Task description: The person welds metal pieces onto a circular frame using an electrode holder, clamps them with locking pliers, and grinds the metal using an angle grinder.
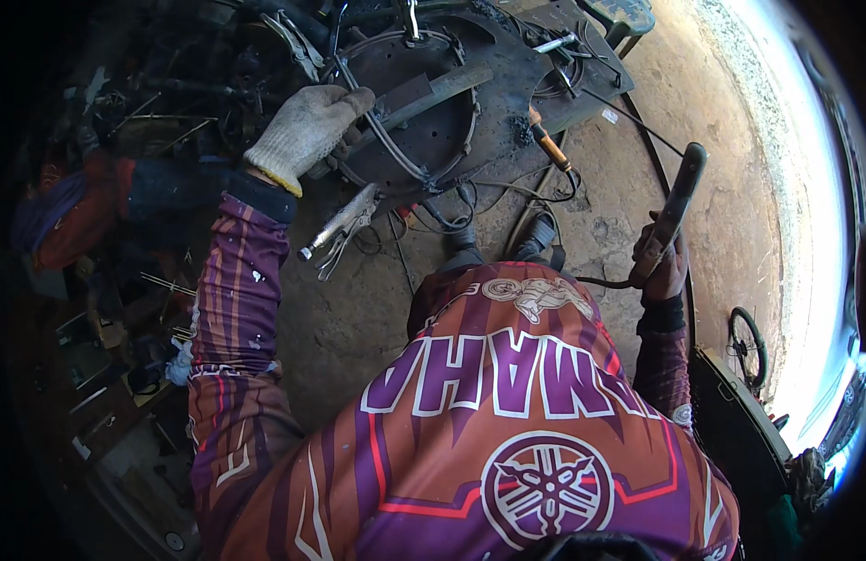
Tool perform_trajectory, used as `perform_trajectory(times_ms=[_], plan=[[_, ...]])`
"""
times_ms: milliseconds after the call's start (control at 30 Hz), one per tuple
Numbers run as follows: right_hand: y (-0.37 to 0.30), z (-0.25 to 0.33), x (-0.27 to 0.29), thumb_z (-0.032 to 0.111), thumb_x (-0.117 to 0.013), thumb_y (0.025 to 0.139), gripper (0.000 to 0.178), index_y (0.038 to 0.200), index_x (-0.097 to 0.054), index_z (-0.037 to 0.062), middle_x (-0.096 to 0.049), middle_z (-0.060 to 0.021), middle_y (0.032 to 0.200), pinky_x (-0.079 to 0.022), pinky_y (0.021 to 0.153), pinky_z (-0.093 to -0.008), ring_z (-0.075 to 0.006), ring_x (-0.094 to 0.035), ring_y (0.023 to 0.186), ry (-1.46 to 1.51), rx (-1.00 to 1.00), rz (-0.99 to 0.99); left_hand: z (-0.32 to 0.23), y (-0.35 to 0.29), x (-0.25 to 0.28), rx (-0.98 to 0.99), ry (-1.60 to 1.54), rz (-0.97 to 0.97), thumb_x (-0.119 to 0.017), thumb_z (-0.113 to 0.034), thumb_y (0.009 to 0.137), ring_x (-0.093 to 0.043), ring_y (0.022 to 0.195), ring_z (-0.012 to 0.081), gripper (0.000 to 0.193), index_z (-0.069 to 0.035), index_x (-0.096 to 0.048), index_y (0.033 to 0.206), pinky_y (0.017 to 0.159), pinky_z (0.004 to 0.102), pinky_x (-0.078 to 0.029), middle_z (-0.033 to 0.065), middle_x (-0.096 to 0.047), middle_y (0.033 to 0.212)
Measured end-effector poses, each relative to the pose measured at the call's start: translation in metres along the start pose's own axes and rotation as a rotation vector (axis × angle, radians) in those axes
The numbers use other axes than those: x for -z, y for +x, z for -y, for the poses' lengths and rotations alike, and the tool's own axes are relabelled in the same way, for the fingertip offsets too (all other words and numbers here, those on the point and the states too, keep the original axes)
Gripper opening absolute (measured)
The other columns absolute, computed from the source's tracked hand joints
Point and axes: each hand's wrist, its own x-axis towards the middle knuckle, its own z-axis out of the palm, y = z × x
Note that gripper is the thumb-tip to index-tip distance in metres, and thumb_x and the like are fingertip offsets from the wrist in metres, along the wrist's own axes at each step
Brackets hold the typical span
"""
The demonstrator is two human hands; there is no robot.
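Note:
My left hand, in a pale knit glove with a yellow cuff, has its fingers closed on a narrow bent metal rod. That rod lies across a round metal ring on a dark steel worktable. A flat metal bar crosses the ring. Out to the right, my right hand grips a dark-handled welding electrode holder with a cable at its lower end. From its upper end a thin electrode slants toward the table. Locking pliers sit at the table's near edge, below my gloved hand.
More locking pliers lie at the far left of the table. An orange-brown handle with a cable hangs at its right edge. Cables cross the floor near my feet. Dark metal clutter fills the left side; a small wheel is at right.

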Motion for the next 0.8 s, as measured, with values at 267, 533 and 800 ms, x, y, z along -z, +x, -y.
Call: perform_trajectory(times_ms=[267,533,800], plan=[[0.033,0.057,0.004,0.038,-0.056,0.099,0.053,0.132,-0.048,-0.0032,-0.060,-0.0063,0.089,-0.050,0.061,-0.0255,-0.0131,-0.059,0.070,0.022,0.095,-0.022,0.002,-0.004,0.004,-0.005,-0.026,0.020,-0.062,-0.046,0.096,-0.060,0.059,0.0116,0.045,-0.001,-0.067,0.103,0.052,0.0285,-0.048,0.0052,-0.063,0.073],[0.046,0.078,-0.012,0.038,-0.055,0.099,0.056,0.134,-0.045,-0.0049,-0.062,-0.0093,0.091,-0.051,0.058,-0.0279,-0.0169,-0.062,0.068,-0.051,0.131,-0.092,0.009,0.000,0.006,-0.099,0.066,0.022,-0.060,-0.047,0.096,-0.061,0.066,0.0125,0.048,-0.001,-0.069,0.107,0.060,0.0319,-0.050,0.0050,-0.065,0.075],[0.042,0.087,-0.043,0.031,-0.048,0.104,0.040,0.127,-0.052,-0.0014,-0.060,-0.0050,0.085,-0.048,0.056,-0.0242,-0.0114,-0.059,0.064,-0.046,0.147,-0.137,0.007,0.000,0.009,-0.144,0.103,0.042,-0.058,-0.048,0.097,-0.064,0.070,0.0158,0.050,0.000,-0.069,0.104,0.068,0.0330,-0.051,0.0079,-0.066,0.073]])
